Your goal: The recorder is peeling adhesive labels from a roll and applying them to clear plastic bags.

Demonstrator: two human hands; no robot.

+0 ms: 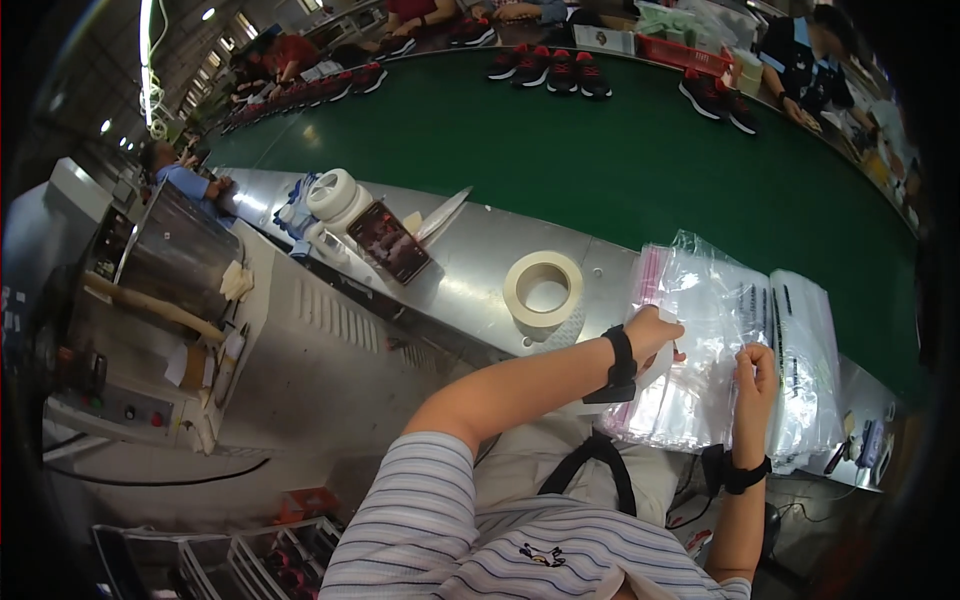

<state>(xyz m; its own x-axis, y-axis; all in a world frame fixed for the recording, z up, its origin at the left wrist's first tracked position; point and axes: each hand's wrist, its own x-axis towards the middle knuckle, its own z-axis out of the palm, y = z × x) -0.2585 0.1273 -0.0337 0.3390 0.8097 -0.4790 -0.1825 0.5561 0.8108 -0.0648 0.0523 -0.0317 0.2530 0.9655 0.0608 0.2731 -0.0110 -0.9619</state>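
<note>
A pile of clear plastic bags (700, 290) with pink strips along one edge lies in front of me on the metal ledge. My left hand (652, 338) is over the pile's left part, fingers bent together; a whitish piece shows below the palm, and I cannot make out what the fingers hold. At the right side of the same pile, my right hand (755, 372) has its thumb and fingers pinched on the film of a bag. Just right of it lies a second stack of clear bags (808, 340) with dark print.
A roll of cream tape (518, 290) lies left of the bags. Further left, a phone (390, 243) leans by a white bottle (338, 197). Beyond the ledge runs a green belt (620, 150) carrying black-and-red shoes (535, 68). Co-workers sit along its far side. A machine (330, 310) stands at left.
</note>
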